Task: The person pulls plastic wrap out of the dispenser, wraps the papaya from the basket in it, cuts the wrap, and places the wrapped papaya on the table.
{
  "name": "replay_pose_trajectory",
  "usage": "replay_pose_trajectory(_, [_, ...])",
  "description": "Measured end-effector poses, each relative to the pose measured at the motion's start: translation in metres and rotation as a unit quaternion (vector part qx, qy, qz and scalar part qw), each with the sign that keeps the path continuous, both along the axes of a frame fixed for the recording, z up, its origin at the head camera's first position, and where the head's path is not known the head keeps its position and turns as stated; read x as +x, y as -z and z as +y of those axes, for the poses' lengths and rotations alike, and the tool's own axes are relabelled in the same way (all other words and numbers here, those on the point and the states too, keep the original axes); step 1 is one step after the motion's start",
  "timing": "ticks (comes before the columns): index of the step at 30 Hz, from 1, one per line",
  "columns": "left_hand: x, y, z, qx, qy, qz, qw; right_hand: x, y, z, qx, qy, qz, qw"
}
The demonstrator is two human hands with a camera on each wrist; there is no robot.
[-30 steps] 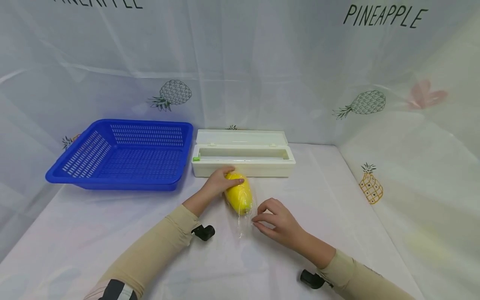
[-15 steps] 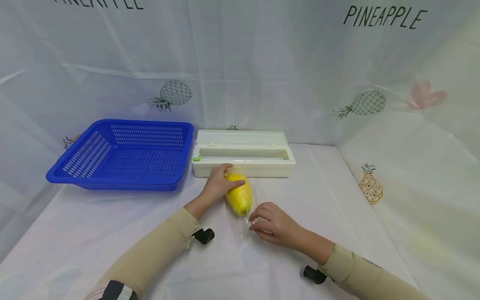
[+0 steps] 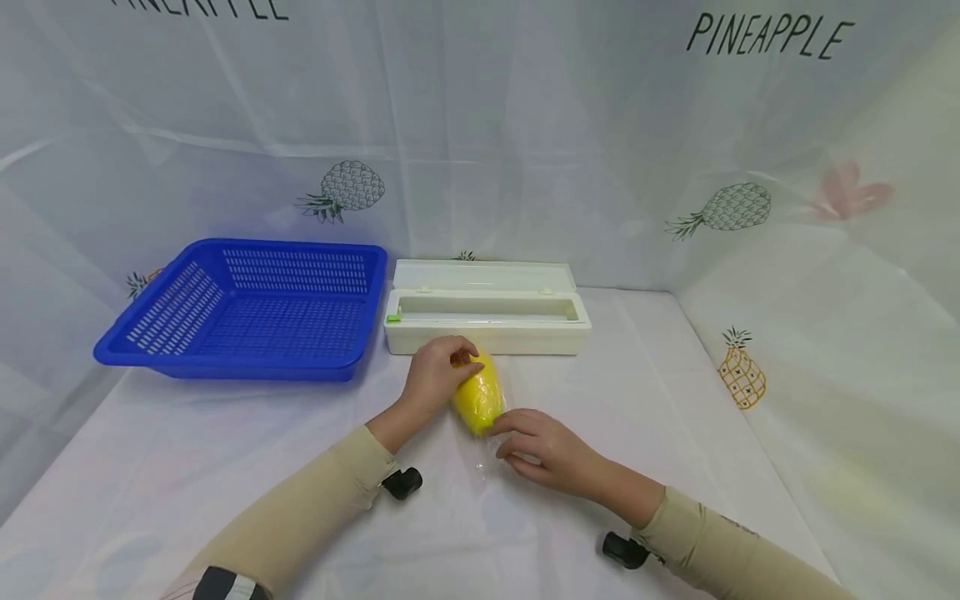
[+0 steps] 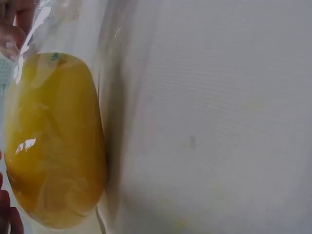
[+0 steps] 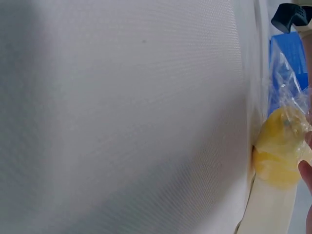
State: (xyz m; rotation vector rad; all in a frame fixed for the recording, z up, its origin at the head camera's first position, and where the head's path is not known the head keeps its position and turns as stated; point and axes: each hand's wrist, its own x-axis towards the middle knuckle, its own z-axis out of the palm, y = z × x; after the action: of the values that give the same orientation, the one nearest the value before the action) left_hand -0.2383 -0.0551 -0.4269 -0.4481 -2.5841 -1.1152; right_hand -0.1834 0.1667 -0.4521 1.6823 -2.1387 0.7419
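Observation:
A yellow oval fruit [image 3: 480, 402] in clear plastic wrap [image 4: 63, 19] lies on the table before the white box. In the head view my left hand [image 3: 437, 373] is at its far end, thumb and forefinger close together on the wrap there. My right hand [image 3: 547, 450] is at the near end, with curved fingers pinching the loose film, the forefinger by the fruit's tip. The left wrist view has the wrapped fruit large at the left, fingertips cut off by the edge. In the right wrist view the yellow fruit [image 5: 278, 146] sits at the right edge.
A long white wrap dispenser box [image 3: 487, 339] with its lid up and a green slider [image 3: 393, 318] stands just behind the fruit. To its left is a blue perforated basket [image 3: 240, 363]. A white pineapple-print sheet [image 3: 630, 150] hangs behind.
My right hand has moved slightly left, closer to the fruit's near tip. The left hand's forefinger has drawn back and curled in toward the thumb. The fruit has barely shifted.

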Motion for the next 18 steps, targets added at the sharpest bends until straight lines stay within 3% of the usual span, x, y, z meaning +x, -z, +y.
replay_pose_trajectory(5, [0.017, -0.002, -0.006, -0.025, 0.054, 0.044, 0.9972, 0.001, 0.001, -0.001, -0.002, -0.001, -0.008, 1.0])
replay_pose_trajectory(8, [0.03, -0.002, -0.011, -0.052, 0.108, 0.088, 0.9889, 0.002, 0.001, -0.001, 0.001, 0.005, -0.013, 1.0])
replay_pose_trajectory(12, [0.044, 0.0, -0.017, -0.126, 0.179, 0.137, 0.9661, 0.003, 0.002, 0.0, 0.005, 0.017, -0.03, 0.999])
replay_pose_trajectory(18, [0.052, 0.003, -0.019, -0.25, 0.243, 0.127, 0.9286, 0.004, 0.004, 0.004, -0.002, 0.024, -0.055, 0.998])
